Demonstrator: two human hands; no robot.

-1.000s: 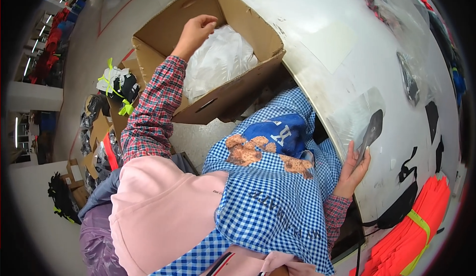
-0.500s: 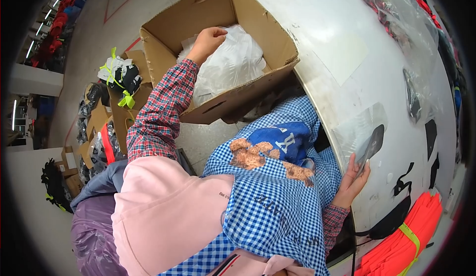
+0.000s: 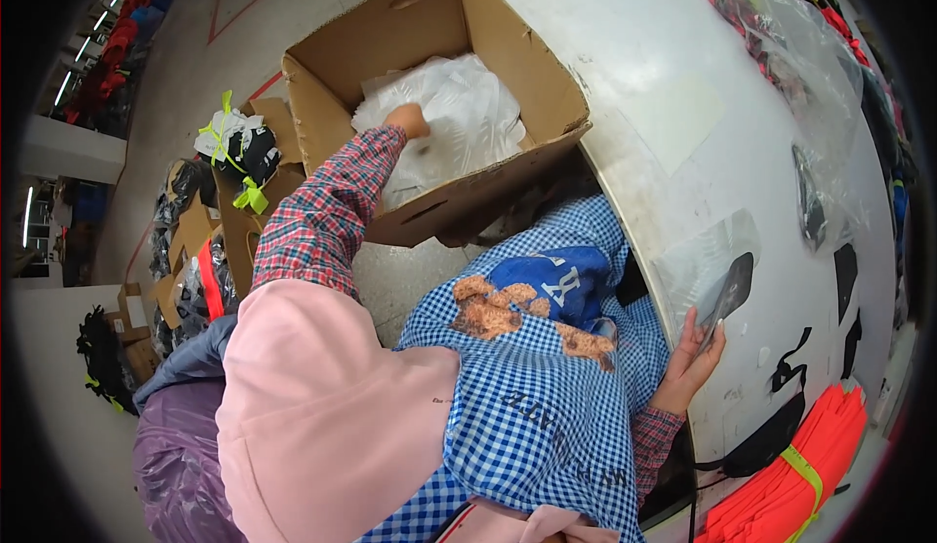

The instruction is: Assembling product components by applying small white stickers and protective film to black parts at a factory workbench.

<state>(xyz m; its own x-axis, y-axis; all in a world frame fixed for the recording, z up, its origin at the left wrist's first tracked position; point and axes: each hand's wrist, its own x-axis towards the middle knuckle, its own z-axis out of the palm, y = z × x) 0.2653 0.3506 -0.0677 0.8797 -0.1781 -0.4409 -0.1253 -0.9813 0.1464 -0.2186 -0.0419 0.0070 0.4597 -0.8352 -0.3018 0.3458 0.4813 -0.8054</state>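
My left hand (image 3: 410,121) reaches into an open cardboard box (image 3: 366,40), just above a heap of clear plastic bags (image 3: 459,104). Its fingers curl downward and look closed; whatever they may pinch is hidden and slightly blurred. By the edge of the white table, my right hand (image 3: 689,362) has its fingers around the near end of a clear plastic bag (image 3: 688,260) with a flat dark piece (image 3: 734,284) in or under it. Whether that piece sits inside the bag is hard to tell.
Right of my hand on the table (image 3: 634,94) lie black pieces (image 3: 845,272), a black strap and a bundle of orange-red fabric (image 3: 791,475) with a yellow tie. Clear plastic sheeting covers the far right. Bagged goods (image 3: 181,197) and a purple sack (image 3: 185,455) stand on my left.
My left hand has dropped lower into the box, toward the bags, its fingers now turned down. My right hand stays nearly in place at the bag.
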